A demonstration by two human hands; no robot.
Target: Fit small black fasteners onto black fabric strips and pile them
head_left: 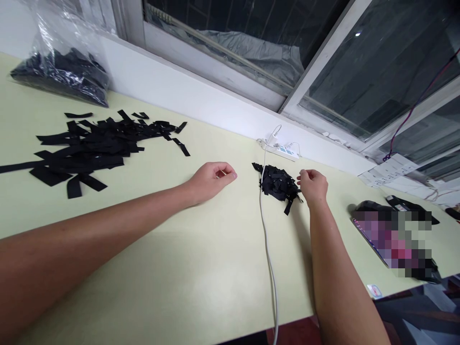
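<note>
My left hand (213,182) hovers over the middle of the table, its thumb and fingertips drawn together in a loose pinch, with nothing visible in them. A large spread of black fabric strips (104,139) lies to its left. My right hand (313,186) is just right of a smaller, compact heap of black strips (278,183). Its fingers are curled in beside the heap's edge, and whether they hold a strip is hidden. A white cable (264,220) runs across the left part of that small heap.
A clear plastic bag (68,69) of black pieces stands at the back left. Behind the small heap, a power strip (282,151) sits against the wall below the window. A partly blurred dark-edged item (388,235) lies on the right of the pale table (201,278).
</note>
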